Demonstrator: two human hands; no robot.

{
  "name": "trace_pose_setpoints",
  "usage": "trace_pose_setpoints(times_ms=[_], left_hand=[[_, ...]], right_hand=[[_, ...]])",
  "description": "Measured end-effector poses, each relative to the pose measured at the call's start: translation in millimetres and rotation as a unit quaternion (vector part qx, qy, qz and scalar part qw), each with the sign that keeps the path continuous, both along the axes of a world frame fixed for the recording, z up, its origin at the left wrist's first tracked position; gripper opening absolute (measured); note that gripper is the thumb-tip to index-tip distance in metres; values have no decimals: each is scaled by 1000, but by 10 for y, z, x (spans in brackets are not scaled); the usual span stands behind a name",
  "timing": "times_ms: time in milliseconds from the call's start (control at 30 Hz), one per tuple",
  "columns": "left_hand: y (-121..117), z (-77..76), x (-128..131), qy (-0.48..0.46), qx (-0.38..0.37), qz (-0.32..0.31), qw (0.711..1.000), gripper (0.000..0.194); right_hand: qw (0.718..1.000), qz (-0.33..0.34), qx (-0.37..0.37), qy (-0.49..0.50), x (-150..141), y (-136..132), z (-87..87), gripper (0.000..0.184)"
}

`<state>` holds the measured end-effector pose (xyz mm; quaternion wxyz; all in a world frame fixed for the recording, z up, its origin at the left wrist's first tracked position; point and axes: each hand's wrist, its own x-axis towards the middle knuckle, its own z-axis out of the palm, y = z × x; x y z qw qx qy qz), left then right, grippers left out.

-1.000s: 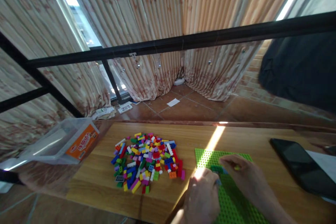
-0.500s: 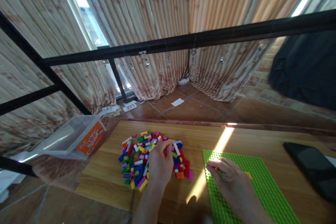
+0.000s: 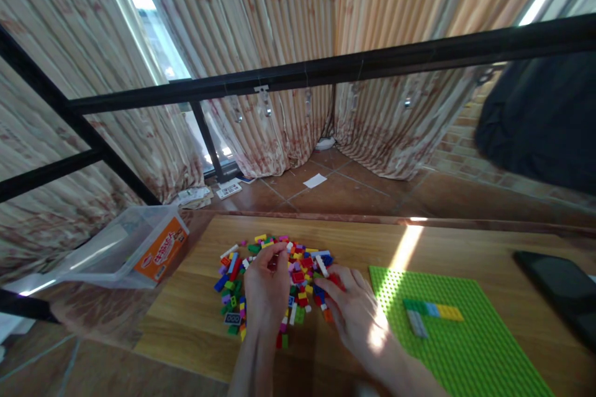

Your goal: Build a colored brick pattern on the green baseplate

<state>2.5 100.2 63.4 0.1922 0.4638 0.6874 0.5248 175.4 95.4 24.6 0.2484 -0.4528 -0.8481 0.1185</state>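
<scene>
A pile of small coloured bricks (image 3: 298,270) lies on the wooden table (image 3: 195,316). My left hand (image 3: 266,290) rests on the pile's left-middle, fingers curled in a pinch among the bricks; what they hold is hidden. My right hand (image 3: 356,313) lies over the pile's right edge with fingers stretched toward the bricks. To the right sits a green baseplate (image 3: 470,347) carrying a short row of green, blue and yellow bricks (image 3: 433,310) and a grey brick (image 3: 416,324).
A clear plastic box with an orange label (image 3: 135,248) stands at the table's left end. A black phone (image 3: 563,288) lies at the right edge. A black metal bar (image 3: 326,71) crosses overhead, with curtains and a tiled floor behind.
My right hand left the baseplate and moved left onto the brick pile, uncovering the row of bricks on the plate. My left hand stayed in the pile after moving there from the plate.
</scene>
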Motion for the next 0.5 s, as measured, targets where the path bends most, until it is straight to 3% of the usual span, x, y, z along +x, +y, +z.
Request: trace_pose_setpoints(times_ms=[133,300,500], left_hand=[[-10,61,-15,-24,14,7,1000,21],[-27,125,-13,-36,17,12,999,23],[-34,117,7,-22,7,1,1000,26]], right_hand=[[999,-6,-27,-31,-79,36,31,37],[997,-13,-74,12,-92,9,115,28],[996,-21,-75,45,-101,0,112,23]])
